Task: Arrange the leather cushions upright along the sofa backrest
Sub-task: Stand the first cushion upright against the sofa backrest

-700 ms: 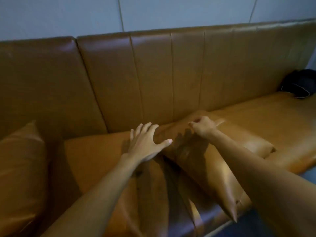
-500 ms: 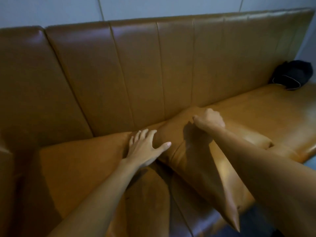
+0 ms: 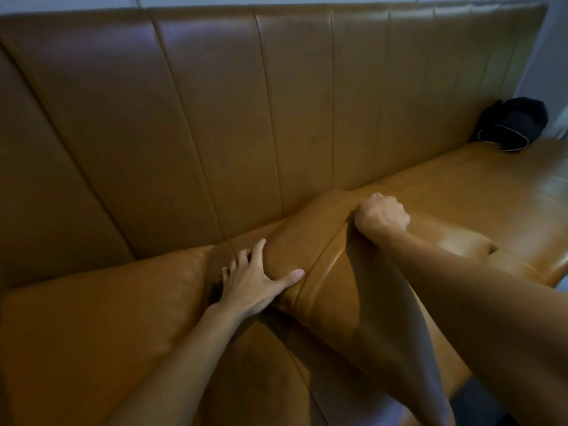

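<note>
Pale grey wall panels (image 3: 276, 0) behind a long tan leather sofa backrest (image 3: 230, 112), smooth and glossy, split by vertical stitched seams into tall channels. Below it, a wide tan leather seat (image 3: 476, 186), shiny with soft reflections, running off to the right. Far right on the seat, against the backrest: a crumpled black fabric bundle (image 3: 513, 124) with a thin pale cord edging.

Mid-seat, a square tan leather cushion (image 3: 310, 250) with a piped seam, lying tilted, its far edge raised near the base of the backrest, its near corner hanging past the seat front. Left hand (image 3: 255, 281) spread wide along the cushion's left edge, thumb pressed flat on the top face, fingers tucked down beside it: an open, cupping grip on the side. Right hand (image 3: 381, 215) balled tight over the cushion's upper far edge, leather pinched and creased in the grip. Bare forearms reaching in from below.
</note>
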Demonstrator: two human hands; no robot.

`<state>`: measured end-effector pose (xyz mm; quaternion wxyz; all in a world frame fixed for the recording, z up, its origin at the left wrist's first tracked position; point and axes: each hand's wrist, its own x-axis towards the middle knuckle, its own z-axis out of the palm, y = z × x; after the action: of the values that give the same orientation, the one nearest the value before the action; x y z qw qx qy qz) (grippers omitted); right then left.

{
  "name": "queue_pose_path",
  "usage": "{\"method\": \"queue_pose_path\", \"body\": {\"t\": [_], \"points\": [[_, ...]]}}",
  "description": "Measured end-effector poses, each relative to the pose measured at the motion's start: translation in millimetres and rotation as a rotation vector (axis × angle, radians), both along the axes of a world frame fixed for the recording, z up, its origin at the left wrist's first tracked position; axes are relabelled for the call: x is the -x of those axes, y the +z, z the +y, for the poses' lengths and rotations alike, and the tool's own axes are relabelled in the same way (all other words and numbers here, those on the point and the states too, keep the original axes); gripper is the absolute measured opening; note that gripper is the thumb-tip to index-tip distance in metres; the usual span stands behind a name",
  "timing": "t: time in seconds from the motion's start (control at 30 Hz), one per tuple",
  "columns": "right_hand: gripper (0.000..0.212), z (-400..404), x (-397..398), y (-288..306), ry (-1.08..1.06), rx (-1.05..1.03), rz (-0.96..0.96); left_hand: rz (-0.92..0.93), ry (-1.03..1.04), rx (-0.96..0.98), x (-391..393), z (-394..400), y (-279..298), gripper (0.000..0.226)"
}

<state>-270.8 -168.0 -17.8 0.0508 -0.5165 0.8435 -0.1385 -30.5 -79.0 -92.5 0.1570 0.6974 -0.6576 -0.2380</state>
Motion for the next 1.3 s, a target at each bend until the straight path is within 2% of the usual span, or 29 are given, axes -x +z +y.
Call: {"method": "queue_pose_path", "body": {"t": [0.1,0.23,0.43,0.63,0.77,0.93,1.07,1.2,1.3], "points": [[0.029,1,-9,4,0.052,0.192,-0.096,0.028,0.018,-0.017,-1,8,-4,0.132],[0.036,3,-27,11,0.159,0.447,-0.257,0.085,0.106,-0.036,-11,13,-12,0.150],[0.039,4,-42,10,0.307,0.669,-0.223,0.480,0.212,-0.075,-32,7,-11,0.167],[0.034,16,-43,10,0.404,0.781,-0.244,0.679,0.221,-0.134,-44,3,-16,0.170],[0.032,29,-53,18,0.503,0.859,-0.278,0.678,0.226,-0.085,-45,7,-21,0.165],[0.029,28,-83,32,0.644,0.935,-0.288,0.606,0.420,0.146,-47,10,-29,0.141],[0.026,19,-107,33,0.760,0.937,-0.220,0.507,0.544,0.294,-62,-1,-34,0.129],[0.027,5,-130,25,0.786,0.931,-0.232,0.457,0.493,0.325,-87,-13,-50,0.134],[0.027,-10,-130,17,0.703,0.954,-0.248,0.477,0.366,0.329,-89,-20,-62,0.134]]}}
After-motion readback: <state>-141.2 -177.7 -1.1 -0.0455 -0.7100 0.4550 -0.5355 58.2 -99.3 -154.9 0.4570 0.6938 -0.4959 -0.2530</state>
